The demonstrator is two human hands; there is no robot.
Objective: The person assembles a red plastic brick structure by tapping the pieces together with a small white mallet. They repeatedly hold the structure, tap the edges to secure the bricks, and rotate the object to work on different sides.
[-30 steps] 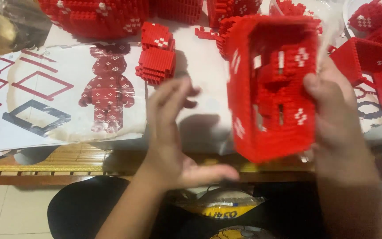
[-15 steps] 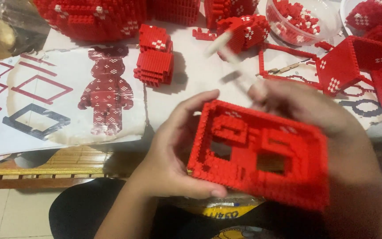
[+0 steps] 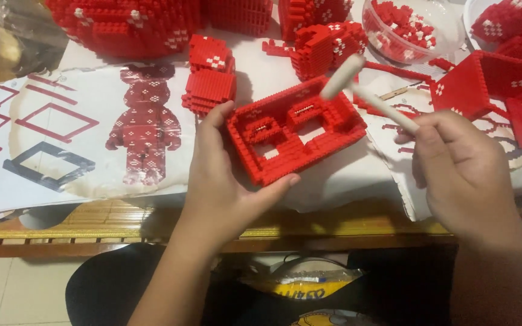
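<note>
My left hand (image 3: 222, 181) grips the near left corner of a red brick-built box section (image 3: 294, 130) that lies flat on the table, hollow side up, with white-dotted bricks inside. My right hand (image 3: 463, 172) holds a small white mallet (image 3: 364, 87) by its handle; its head hovers over the section's far right edge. A smaller red stepped piece (image 3: 211, 75) stands just behind my left hand.
A printed sheet (image 3: 86, 133) with a red bear picture lies to the left. Large red built parts (image 3: 128, 24) line the back. A clear bowl of loose red bricks (image 3: 412, 27) sits back right, beside open red box pieces (image 3: 496, 84). The wooden table edge (image 3: 152, 232) runs below.
The red section went from upright in my right hand to lying flat on the table under my left hand. My right hand now holds the white mallet over it.
</note>
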